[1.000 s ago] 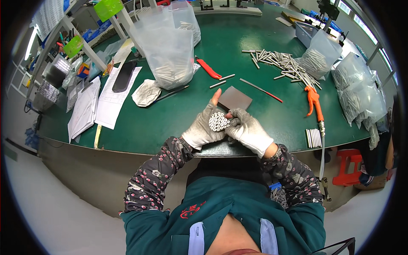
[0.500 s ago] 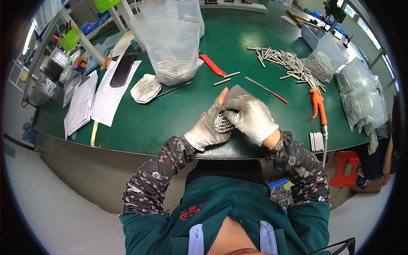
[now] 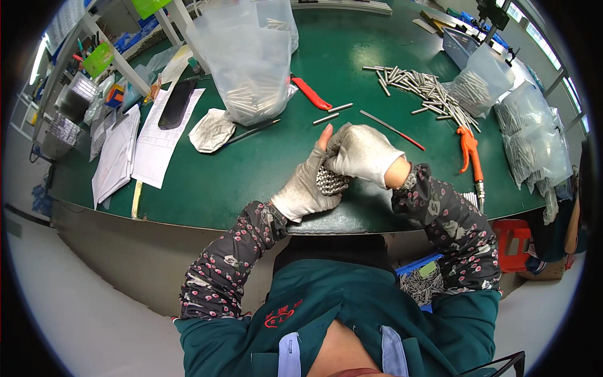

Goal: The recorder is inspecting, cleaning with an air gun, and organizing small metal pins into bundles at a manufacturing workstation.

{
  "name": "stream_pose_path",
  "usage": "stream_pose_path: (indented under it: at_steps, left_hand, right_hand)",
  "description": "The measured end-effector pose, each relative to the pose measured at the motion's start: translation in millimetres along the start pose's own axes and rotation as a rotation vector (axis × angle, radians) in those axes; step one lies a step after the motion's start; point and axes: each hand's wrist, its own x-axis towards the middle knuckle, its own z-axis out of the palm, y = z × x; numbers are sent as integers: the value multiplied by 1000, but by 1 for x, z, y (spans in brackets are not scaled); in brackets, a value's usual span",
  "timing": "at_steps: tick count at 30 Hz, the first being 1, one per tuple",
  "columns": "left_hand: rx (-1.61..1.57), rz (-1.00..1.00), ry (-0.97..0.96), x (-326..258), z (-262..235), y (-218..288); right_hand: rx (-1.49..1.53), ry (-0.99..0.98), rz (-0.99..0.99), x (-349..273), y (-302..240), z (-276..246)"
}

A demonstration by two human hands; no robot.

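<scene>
Near the table's front edge, my left hand [image 3: 306,190] in a worn white glove is wrapped round a tight bundle of metal pins [image 3: 330,182]. The pins' round ends face up toward me, and the bare thumb sticks up beside them. My right hand [image 3: 366,154], also gloved, is closed with its fingertips curled down against the far side of the bundle. Whatever lies inside those fingers is hidden. Just beyond the hands, two loose pins [image 3: 326,119] and a thin file with a red handle [image 3: 392,131] rest on the green table [image 3: 251,182].
Loose pins [image 3: 433,94] lie heaped at the right, by an orange air gun [image 3: 470,151] and bags of pins [image 3: 534,138]. Red-handled pliers [image 3: 311,94], a large clear bag [image 3: 245,69], a crumpled white cloth [image 3: 212,131], a phone [image 3: 178,103] and papers [image 3: 154,147] occupy the left.
My right hand has shifted slightly left and turned over the bundle. The grey sheet seen behind it is out of sight. My right forearm has swung outward, partly covering the short row of pins.
</scene>
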Motion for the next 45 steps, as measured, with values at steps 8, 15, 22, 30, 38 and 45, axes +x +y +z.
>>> stream_pose_path:
  at_steps: [8,15,22,30,38,45]
  left_hand:
    - [-64,-43,55,2,2,-1]
    - [200,75,85,2,1,-2]
    - [56,50,50,0,2,-5]
    - [-63,-5,41,2,1,-5]
    - [-2,33,32,1,2,-6]
    - [69,32,24,-1,-1,-7]
  right_hand:
    - [-91,-90,29,12,-11,-12]
    - [-197,33,-79,0,-7,2]
    - [-244,63,-112,-5,-7,6]
    - [-192,130,-126,-12,-10,-15]
    - [-126,151,-102,-16,-8,-5]
    - [587,365,341,-45,7,-33]
